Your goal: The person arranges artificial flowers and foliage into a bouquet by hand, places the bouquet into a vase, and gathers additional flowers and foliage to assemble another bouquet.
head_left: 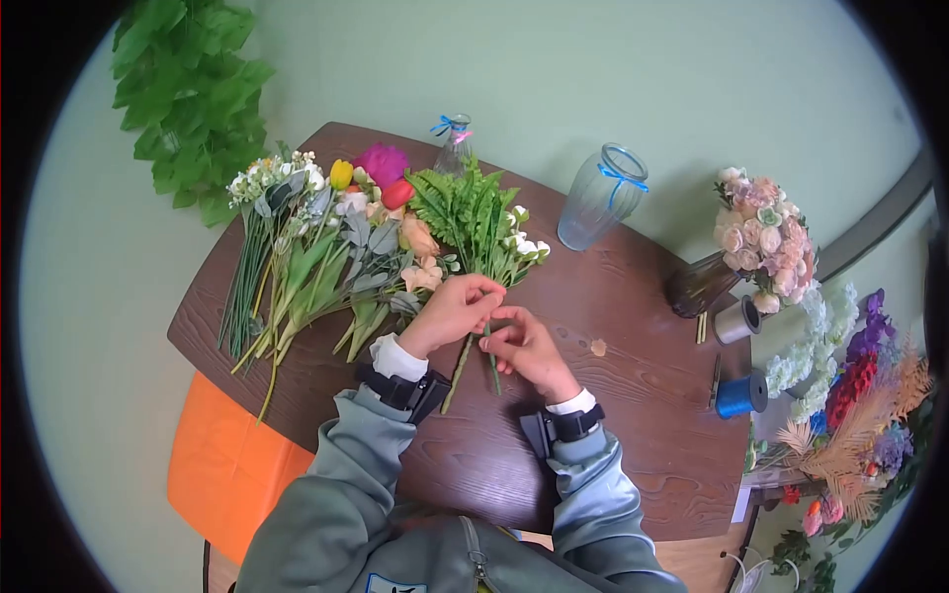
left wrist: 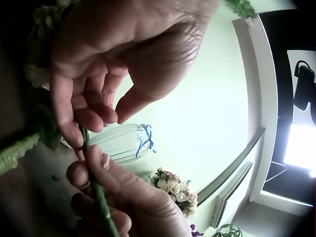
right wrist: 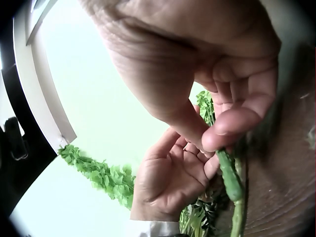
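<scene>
The left hand is at the upper part of a green stem; in the left wrist view its curled fingers touch the stem. Just below, the right hand pinches the same stem between thumb and fingers, close in the right wrist view, where the thumb tip lies against the thick green stem. Fern leaves and small white flowers spread above the hands. Beside this stem, a second thicker stem slants down to the left.
Loose flowers and stems lie on the brown table at left. Behind stand a small glass bottle and a ribboned glass vase. At right are a dark vase of roses, a silver spool and a blue spool.
</scene>
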`<state>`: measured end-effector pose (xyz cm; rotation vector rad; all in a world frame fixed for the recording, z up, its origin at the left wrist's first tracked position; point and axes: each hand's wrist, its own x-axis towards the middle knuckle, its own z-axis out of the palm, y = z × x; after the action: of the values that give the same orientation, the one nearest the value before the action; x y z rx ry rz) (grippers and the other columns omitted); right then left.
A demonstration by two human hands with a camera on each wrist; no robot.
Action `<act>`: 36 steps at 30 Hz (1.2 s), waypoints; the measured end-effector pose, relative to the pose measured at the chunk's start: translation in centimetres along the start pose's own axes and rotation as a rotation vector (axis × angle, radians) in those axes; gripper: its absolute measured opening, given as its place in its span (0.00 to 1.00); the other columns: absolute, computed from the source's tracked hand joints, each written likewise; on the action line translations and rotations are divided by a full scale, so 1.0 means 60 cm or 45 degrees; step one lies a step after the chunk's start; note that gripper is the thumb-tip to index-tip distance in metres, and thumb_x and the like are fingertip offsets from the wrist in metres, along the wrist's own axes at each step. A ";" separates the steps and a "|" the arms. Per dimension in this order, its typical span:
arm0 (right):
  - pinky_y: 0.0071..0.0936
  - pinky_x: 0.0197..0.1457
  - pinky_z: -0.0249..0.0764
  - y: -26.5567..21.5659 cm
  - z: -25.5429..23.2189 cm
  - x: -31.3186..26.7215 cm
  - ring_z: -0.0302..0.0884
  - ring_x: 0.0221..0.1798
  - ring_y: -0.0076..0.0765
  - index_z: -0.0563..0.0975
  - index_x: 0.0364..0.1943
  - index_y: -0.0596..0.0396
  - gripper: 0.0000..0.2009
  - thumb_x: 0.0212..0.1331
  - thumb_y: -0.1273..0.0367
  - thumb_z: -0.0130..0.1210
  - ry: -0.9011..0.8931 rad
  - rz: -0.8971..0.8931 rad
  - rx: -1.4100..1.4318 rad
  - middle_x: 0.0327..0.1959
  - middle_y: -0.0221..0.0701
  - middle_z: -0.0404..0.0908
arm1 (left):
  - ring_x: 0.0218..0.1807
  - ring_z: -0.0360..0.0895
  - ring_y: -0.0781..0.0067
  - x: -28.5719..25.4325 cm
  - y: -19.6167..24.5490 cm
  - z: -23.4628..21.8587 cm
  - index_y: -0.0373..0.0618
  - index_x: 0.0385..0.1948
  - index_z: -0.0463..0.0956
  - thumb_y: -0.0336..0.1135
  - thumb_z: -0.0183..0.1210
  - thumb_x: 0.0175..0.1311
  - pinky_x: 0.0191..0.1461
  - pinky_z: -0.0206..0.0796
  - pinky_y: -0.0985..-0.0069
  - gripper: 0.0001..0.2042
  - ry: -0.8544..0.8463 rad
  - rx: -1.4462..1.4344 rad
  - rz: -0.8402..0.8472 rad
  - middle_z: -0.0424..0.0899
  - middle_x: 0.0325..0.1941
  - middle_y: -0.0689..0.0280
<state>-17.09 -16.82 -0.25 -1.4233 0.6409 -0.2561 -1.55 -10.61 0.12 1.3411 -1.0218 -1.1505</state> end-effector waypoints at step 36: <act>0.11 0.17 0.61 -0.015 -0.001 0.002 0.65 0.15 0.14 0.71 0.35 0.55 0.07 0.54 0.77 0.55 0.142 -0.247 0.189 0.23 0.25 0.75 | 0.26 0.67 0.89 -0.005 0.020 0.008 0.39 0.47 0.73 0.37 0.46 0.66 0.30 0.62 0.88 0.15 -0.038 -0.393 0.141 0.71 0.24 0.75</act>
<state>-16.84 -17.06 0.57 -1.3355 0.5627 -0.5287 -2.04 -10.50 1.35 1.0144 -0.8864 -1.1921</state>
